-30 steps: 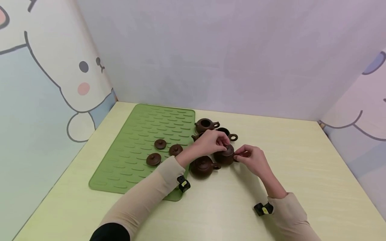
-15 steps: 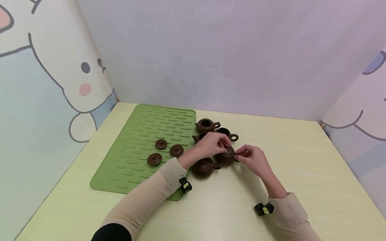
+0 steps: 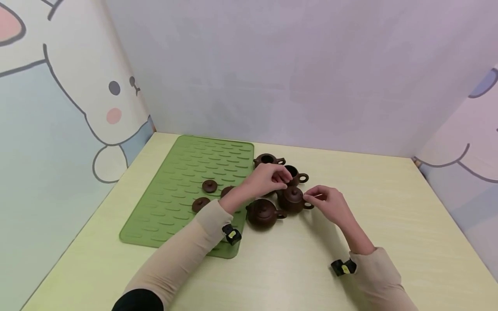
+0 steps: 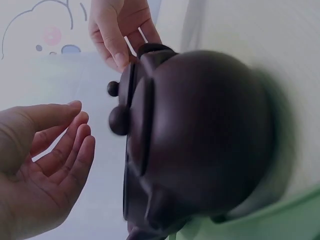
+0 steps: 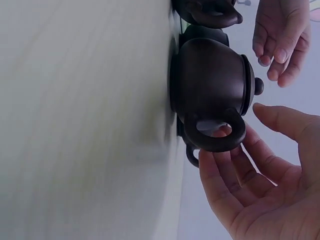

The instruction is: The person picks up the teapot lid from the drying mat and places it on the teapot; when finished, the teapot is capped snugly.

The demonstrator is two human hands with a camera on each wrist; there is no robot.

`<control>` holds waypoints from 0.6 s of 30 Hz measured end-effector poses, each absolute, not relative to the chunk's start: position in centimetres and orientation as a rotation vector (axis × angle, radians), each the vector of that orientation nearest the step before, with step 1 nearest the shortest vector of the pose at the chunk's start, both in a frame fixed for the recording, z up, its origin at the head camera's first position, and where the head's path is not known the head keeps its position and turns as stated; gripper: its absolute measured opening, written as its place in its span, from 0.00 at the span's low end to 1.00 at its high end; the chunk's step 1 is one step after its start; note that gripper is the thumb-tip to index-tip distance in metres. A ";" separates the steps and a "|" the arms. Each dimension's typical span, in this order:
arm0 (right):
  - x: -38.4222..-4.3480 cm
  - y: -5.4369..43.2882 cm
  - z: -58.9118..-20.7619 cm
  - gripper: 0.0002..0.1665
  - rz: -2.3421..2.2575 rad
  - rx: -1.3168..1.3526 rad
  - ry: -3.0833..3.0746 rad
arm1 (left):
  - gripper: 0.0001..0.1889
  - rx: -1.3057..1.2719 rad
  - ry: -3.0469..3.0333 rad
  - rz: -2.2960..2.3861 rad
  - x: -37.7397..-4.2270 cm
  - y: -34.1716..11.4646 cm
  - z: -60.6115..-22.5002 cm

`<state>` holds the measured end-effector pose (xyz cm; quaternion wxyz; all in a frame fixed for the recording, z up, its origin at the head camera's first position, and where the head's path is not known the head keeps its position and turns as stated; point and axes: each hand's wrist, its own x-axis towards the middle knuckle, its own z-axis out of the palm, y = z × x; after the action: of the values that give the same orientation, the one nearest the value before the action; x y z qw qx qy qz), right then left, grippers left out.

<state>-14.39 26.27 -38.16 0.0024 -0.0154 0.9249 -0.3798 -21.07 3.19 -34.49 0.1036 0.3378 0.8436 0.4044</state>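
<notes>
Left hand (image 3: 268, 178) fingers have lifted, loose, off lidded teapot (image 3: 292, 199).

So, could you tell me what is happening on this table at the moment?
A person is working with small brown clay teapots beside a ribbed green silicone mat. Two teapots near the front have lids on; at least two behind them stand open. The left hand hovers just above the lidded pot with relaxed fingers, holding nothing, and the right hand sits open by its handle. Three loose brown lids lie on the mat.
</notes>
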 end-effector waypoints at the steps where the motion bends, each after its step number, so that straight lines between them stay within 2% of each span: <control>1: -14.5 26.3 -38.1 0.13 -1.202 -0.040 2.902 | 0.10 0.996 2.493 1.195 -21.1 3.0 -34.4; 18: -16.2 25.5 -37.8 0.15 -1.306 -0.017 2.896 | 0.10 0.902 2.490 1.244 -21.5 -0.1 -34.7</control>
<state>-16.20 25.53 -37.76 -0.0176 -0.0055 0.9114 -0.4112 -21.53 -0.06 -34.69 0.1076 0.3065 0.8460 0.4228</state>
